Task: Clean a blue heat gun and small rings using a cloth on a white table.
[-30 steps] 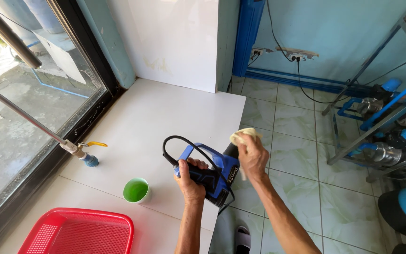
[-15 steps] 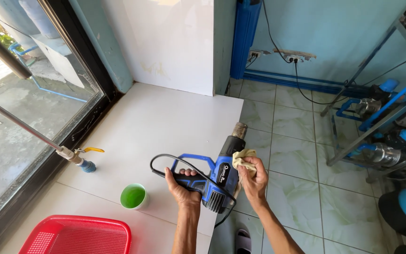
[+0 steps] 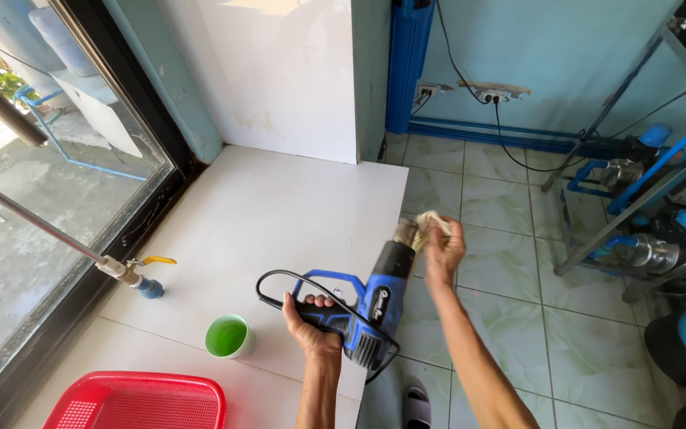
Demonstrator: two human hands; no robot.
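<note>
Now my left hand (image 3: 309,327) has its grip closed around the handle of a blue and black heat gun (image 3: 363,306), holding it above the near right edge of the white worktop (image 3: 271,222) with its nozzle pointing away from me. Its black cord (image 3: 279,278) loops out to the left of the handle. My right hand (image 3: 444,253) is closed on a crumpled pale cloth (image 3: 429,225), pressed against the nozzle tip. On the worktop to the left sits a small green cup (image 3: 228,337), well apart from the gun, and a red plastic basket (image 3: 140,401) lies at the near edge. A metal pipe with a blue valve (image 3: 143,283) reaches in from the window side.
</note>
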